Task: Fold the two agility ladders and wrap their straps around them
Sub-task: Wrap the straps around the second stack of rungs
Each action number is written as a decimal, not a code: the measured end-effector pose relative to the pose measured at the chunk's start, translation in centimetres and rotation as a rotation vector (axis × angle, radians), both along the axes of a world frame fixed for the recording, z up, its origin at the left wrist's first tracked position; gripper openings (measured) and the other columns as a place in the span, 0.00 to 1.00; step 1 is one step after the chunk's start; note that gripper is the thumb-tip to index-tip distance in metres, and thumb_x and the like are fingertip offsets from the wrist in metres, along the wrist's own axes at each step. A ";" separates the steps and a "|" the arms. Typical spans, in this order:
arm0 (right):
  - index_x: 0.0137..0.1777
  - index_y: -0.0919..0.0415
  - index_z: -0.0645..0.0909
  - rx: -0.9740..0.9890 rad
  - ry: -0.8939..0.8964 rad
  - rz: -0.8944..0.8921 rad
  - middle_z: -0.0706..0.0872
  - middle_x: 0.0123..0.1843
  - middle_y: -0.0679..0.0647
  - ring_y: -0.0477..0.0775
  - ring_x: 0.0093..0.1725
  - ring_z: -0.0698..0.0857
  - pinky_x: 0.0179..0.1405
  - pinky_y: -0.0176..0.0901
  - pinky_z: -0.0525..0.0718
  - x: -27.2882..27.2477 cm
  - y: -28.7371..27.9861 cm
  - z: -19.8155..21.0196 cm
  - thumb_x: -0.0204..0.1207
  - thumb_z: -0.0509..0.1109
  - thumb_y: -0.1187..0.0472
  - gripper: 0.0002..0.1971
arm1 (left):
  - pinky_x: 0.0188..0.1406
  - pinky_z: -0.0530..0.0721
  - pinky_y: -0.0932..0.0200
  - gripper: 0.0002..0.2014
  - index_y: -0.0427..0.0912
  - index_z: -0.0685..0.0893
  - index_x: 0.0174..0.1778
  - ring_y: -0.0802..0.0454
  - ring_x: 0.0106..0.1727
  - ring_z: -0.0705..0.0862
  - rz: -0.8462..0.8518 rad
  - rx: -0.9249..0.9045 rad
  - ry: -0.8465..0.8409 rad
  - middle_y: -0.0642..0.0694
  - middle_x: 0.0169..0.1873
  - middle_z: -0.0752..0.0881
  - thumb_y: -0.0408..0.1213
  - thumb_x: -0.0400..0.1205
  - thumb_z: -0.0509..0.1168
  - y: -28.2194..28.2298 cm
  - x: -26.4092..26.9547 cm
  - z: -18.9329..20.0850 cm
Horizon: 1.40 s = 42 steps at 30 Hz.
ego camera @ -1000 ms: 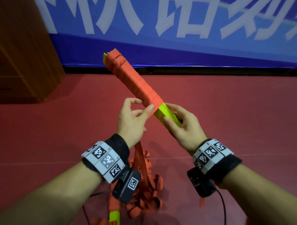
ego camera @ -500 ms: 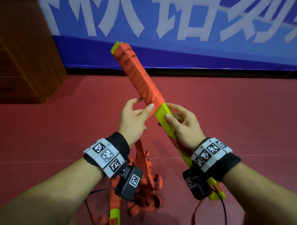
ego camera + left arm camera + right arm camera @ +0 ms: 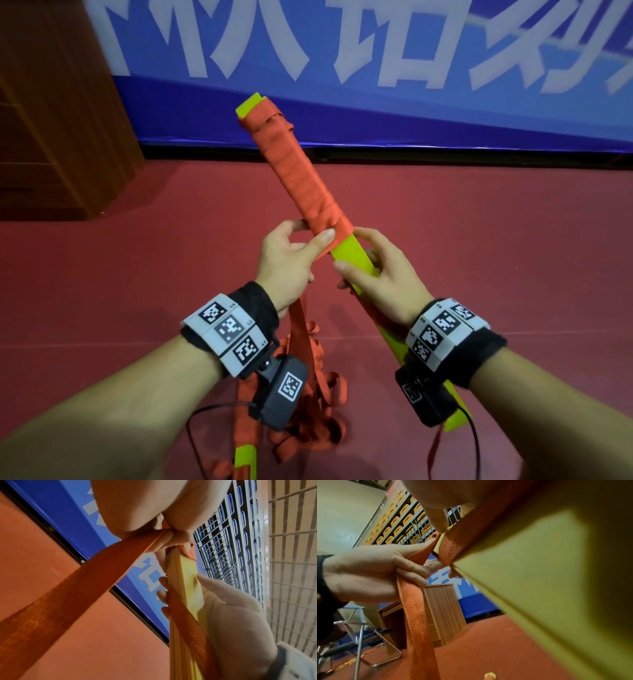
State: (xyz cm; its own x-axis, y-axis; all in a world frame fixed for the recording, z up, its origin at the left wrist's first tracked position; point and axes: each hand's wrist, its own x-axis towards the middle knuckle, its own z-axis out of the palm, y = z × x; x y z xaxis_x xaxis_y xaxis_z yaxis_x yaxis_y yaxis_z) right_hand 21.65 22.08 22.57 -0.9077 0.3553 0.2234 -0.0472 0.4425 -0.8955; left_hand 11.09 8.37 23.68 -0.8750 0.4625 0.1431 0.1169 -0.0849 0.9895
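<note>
a wooden cabinet [image 3: 51,113] and blue banner [image 3: 376,68] stood behind; the left hand [image 3: 291,263] pinched the orange webbing strap [image 3: 301,318], the right hand [image 3: 380,277] clasped the folded yellow-green slat bundle [image 3: 352,251].

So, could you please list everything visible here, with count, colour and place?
rung bundle: one, lime-green, held slanting between both hands
wrapped strap: one, orange, wound round the bundle's upper part
loose strap pile: one, orange, on the floor below the hands, a rung end beside it
floor: red
banner: one, blue with white characters, along the wall
cabinet: one, brown wood, far left
folding chair: one, metal-framed, by the cabinet
stand seats: many, yellow, behind railings
wristbands: two, black with white markers
left hand: pinches the strap
right hand: grips the bundle
</note>
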 end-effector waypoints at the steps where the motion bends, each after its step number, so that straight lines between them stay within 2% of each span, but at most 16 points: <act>1: 0.75 0.42 0.71 0.115 -0.038 -0.015 0.91 0.48 0.52 0.54 0.48 0.91 0.52 0.56 0.88 0.0 0.0 -0.1 0.69 0.81 0.39 0.36 | 0.18 0.70 0.66 0.16 0.39 0.82 0.62 0.60 0.15 0.69 0.022 0.006 0.001 0.55 0.17 0.78 0.41 0.82 0.74 0.1 0.2 0.0; 3: 0.78 0.42 0.66 0.304 -0.111 -0.037 0.89 0.54 0.49 0.53 0.52 0.88 0.54 0.53 0.85 -0.1 0.0 -0.3 0.66 0.85 0.41 0.44 | 0.19 0.72 0.65 0.15 0.40 0.84 0.59 0.59 0.16 0.71 0.072 -0.001 0.013 0.48 0.22 0.81 0.42 0.81 0.76 0.4 0.6 0.0; 6: 0.78 0.40 0.61 0.397 -0.135 -0.095 0.87 0.53 0.47 0.54 0.51 0.88 0.52 0.55 0.85 -0.3 0.2 -0.4 0.66 0.85 0.48 0.46 | 0.21 0.74 0.65 0.15 0.42 0.84 0.57 0.57 0.17 0.73 0.120 -0.013 0.034 0.39 0.28 0.84 0.44 0.80 0.77 0.5 1.0 0.0; 9: 0.73 0.37 0.60 0.439 -0.151 -0.210 0.82 0.53 0.44 0.51 0.49 0.86 0.46 0.54 0.85 -0.3 0.2 -0.4 0.63 0.85 0.46 0.44 | 0.20 0.74 0.66 0.16 0.41 0.84 0.57 0.58 0.16 0.74 0.141 -0.020 0.027 0.40 0.27 0.83 0.44 0.79 0.78 0.5 1.1 0.1; 11: 0.69 0.37 0.61 0.484 -0.162 -0.276 0.78 0.53 0.42 0.50 0.47 0.84 0.43 0.53 0.84 -0.2 0.0 -0.2 0.64 0.84 0.45 0.40 | 0.20 0.74 0.66 0.16 0.42 0.84 0.58 0.58 0.16 0.74 0.149 -0.028 0.023 0.45 0.23 0.82 0.44 0.80 0.77 0.4 1.2 0.1; 13: 0.65 0.38 0.63 0.533 -0.153 -0.311 0.78 0.53 0.43 0.52 0.47 0.84 0.43 0.54 0.84 -0.1 -0.3 0.0 0.65 0.83 0.43 0.36 | 0.21 0.74 0.65 0.16 0.42 0.83 0.58 0.58 0.15 0.75 0.154 -0.037 0.028 0.49 0.21 0.80 0.45 0.80 0.77 0.3 1.2 0.2; 16: 0.63 0.39 0.65 0.607 -0.128 -0.336 0.78 0.54 0.43 0.55 0.48 0.85 0.41 0.52 0.83 -0.1 -0.4 0.1 0.67 0.81 0.43 0.31 | 0.22 0.74 0.66 0.17 0.42 0.82 0.60 0.57 0.16 0.76 0.133 -0.056 0.056 0.48 0.21 0.81 0.46 0.81 0.76 0.1 1.2 0.6; 18: 0.66 0.43 0.70 0.610 -0.101 -0.344 0.79 0.54 0.43 0.55 0.50 0.85 0.41 0.48 0.78 -0.1 -0.2 0.1 0.68 0.81 0.43 0.30 | 0.23 0.73 0.67 0.17 0.42 0.82 0.61 0.56 0.17 0.78 0.107 -0.056 0.080 0.46 0.22 0.83 0.45 0.81 0.75 -0.2 1.5 1.1; 21: 0.70 0.46 0.73 0.582 -0.068 -0.348 0.84 0.58 0.48 0.57 0.56 0.86 0.47 0.51 0.81 -0.2 0.1 0.1 0.70 0.80 0.44 0.31 | 0.23 0.75 0.68 0.18 0.43 0.80 0.65 0.56 0.17 0.80 0.080 -0.054 0.120 0.43 0.33 0.91 0.42 0.83 0.74 -0.5 1.8 1.6; 27: 0.78 0.42 0.70 0.515 -0.011 -0.303 0.87 0.61 0.52 0.61 0.60 0.86 0.55 0.58 0.85 -0.5 0.1 0.0 0.74 0.78 0.46 0.33 | 0.22 0.77 0.66 0.20 0.42 0.80 0.70 0.57 0.17 0.79 0.083 -0.049 0.157 0.46 0.40 0.94 0.39 0.84 0.73 -0.7 1.8 2.1; 30: 0.85 0.44 0.65 0.508 -0.016 -0.270 0.85 0.66 0.53 0.59 0.63 0.85 0.58 0.57 0.84 -0.6 0.3 -0.2 0.79 0.74 0.47 0.36 | 0.21 0.77 0.66 0.21 0.40 0.80 0.72 0.58 0.17 0.78 0.084 -0.036 0.170 0.46 0.41 0.94 0.38 0.84 0.73 -0.8 1.6 2.2; 31: 0.87 0.45 0.63 0.511 -0.018 -0.260 0.84 0.65 0.53 0.57 0.61 0.85 0.58 0.56 0.83 -0.6 0.4 -0.2 0.81 0.73 0.47 0.36 | 0.21 0.77 0.66 0.21 0.40 0.80 0.72 0.58 0.18 0.78 0.083 -0.028 0.170 0.47 0.40 0.93 0.37 0.83 0.73 -0.8 1.6 2.2; 34: 0.90 0.47 0.58 0.514 -0.006 -0.215 0.79 0.55 0.50 0.45 0.43 0.81 0.46 0.49 0.79 -0.5 0.5 -0.4 0.84 0.69 0.48 0.37 | 0.21 0.76 0.66 0.21 0.40 0.81 0.72 0.60 0.19 0.78 0.078 -0.010 0.175 0.51 0.37 0.93 0.38 0.83 0.74 -1.0 1.4 2.2; 35: 0.90 0.47 0.57 0.503 0.008 -0.198 0.77 0.53 0.49 0.44 0.41 0.79 0.45 0.47 0.77 -0.5 0.6 -0.5 0.85 0.68 0.49 0.36 | 0.21 0.76 0.67 0.21 0.40 0.82 0.72 0.61 0.19 0.78 0.078 -0.006 0.173 0.53 0.35 0.93 0.38 0.83 0.74 -1.1 1.3 2.2; 39: 0.90 0.51 0.57 0.442 0.049 -0.139 0.78 0.52 0.51 0.47 0.44 0.78 0.45 0.33 0.75 -0.5 0.7 -0.6 0.86 0.68 0.53 0.36 | 0.23 0.76 0.68 0.21 0.39 0.84 0.71 0.61 0.18 0.75 0.098 0.029 0.144 0.58 0.28 0.90 0.36 0.82 0.75 -1.1 0.9 2.1; 42: 0.89 0.53 0.59 0.388 0.091 -0.110 0.82 0.57 0.55 0.46 0.51 0.80 0.53 0.25 0.74 -0.6 0.3 -0.6 0.86 0.67 0.51 0.35 | 0.22 0.75 0.67 0.17 0.44 0.86 0.66 0.59 0.18 0.74 0.101 0.057 0.129 0.56 0.30 0.89 0.36 0.81 0.76 -1.0 0.6 2.1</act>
